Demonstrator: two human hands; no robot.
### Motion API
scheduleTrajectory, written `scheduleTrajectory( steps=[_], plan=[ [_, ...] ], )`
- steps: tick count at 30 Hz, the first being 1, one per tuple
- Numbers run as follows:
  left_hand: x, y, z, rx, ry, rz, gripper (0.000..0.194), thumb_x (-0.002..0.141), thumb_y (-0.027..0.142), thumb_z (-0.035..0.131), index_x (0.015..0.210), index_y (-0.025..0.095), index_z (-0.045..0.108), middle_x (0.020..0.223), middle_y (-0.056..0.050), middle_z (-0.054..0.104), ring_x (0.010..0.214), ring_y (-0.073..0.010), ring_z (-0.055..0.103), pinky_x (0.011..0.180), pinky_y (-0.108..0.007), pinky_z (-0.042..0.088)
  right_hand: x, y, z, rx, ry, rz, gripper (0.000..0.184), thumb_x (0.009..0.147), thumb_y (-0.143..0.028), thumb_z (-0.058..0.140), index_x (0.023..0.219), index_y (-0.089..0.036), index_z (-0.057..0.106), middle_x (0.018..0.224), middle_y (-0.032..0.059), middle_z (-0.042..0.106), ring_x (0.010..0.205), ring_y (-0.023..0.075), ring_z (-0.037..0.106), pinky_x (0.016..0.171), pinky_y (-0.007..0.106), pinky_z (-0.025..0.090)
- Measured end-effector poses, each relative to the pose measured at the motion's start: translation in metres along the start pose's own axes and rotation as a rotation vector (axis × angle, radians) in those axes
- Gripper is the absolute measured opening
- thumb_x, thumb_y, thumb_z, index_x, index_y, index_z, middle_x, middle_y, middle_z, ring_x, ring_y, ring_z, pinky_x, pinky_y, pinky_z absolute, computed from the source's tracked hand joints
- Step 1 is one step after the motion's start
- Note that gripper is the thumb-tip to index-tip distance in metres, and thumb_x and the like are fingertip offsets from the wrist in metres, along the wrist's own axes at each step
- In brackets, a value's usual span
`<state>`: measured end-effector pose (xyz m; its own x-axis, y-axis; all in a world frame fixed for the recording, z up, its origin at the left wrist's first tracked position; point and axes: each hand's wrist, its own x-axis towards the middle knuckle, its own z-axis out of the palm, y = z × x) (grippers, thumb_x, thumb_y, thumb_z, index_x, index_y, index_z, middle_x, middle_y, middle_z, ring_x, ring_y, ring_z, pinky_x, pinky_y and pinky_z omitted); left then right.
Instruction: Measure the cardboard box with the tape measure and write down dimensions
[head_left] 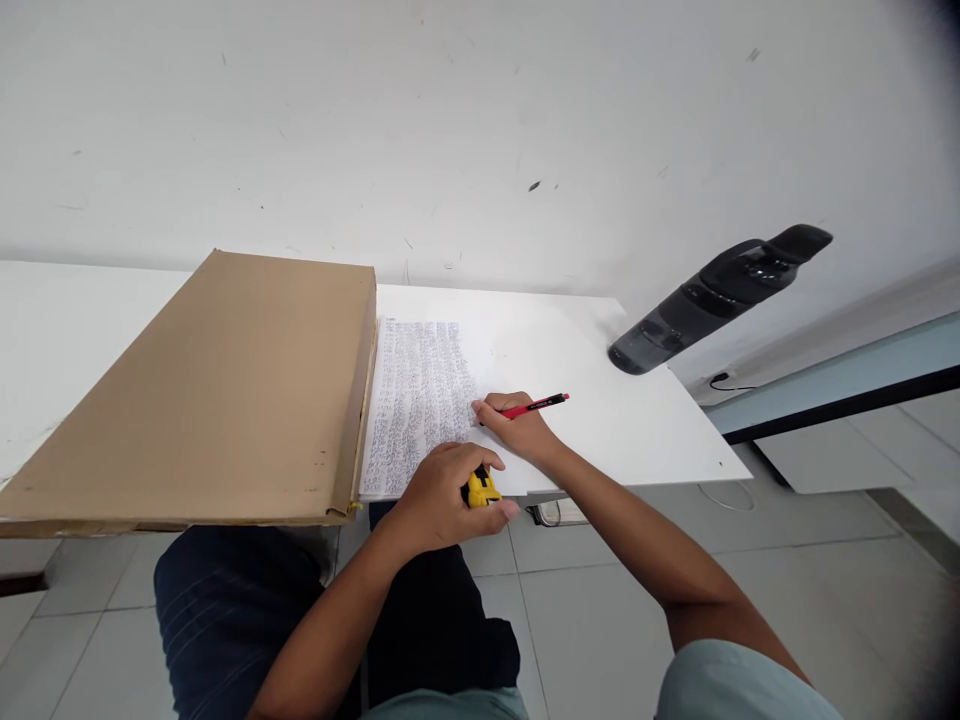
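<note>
A sheet of paper (424,385) filled with handwritten columns lies on the white table, beside a cardboard box. My right hand (519,425) rests at the sheet's right side, fingers closed around a red and black pen (536,405). The pen's tip is hidden by my fingers. At the near edge of the table, over the lower part of the sheet, my left hand (450,495) is curled around a yellow and black tape measure (481,488). Part of the tape measure is covered by the palm and fingers.
A large flat cardboard box (247,390) takes up the left of the table (555,340). A dark bottle (712,300) stands at the right, near the wall. Beyond the table's right end, a cable (720,380) shows by the wall. My legs are below the front edge.
</note>
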<state>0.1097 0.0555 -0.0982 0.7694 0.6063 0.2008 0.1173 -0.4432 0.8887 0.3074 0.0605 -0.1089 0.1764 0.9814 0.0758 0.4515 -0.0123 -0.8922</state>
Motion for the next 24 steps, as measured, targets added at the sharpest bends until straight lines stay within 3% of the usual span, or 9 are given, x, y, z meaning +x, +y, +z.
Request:
scheduleTrajectory(
  steps=[24],
  plan=[
    [-0.0002,0.0016,0.0007,-0.009,0.006,-0.007,0.034,0.081,0.049,0.068,0.103,0.024,0.064,0.09,-0.002,0.068,0.09,-0.0226,0.061,0.09,-0.04,0.046,0.0006,-0.0007,0.0003,0.009,0.043,0.026,0.047,0.086,-0.048,0.061,0.051,-0.024,0.04,0.054,-0.0015,0.051,0.056,0.0146,0.043,0.054,0.03,0.035]
  ],
)
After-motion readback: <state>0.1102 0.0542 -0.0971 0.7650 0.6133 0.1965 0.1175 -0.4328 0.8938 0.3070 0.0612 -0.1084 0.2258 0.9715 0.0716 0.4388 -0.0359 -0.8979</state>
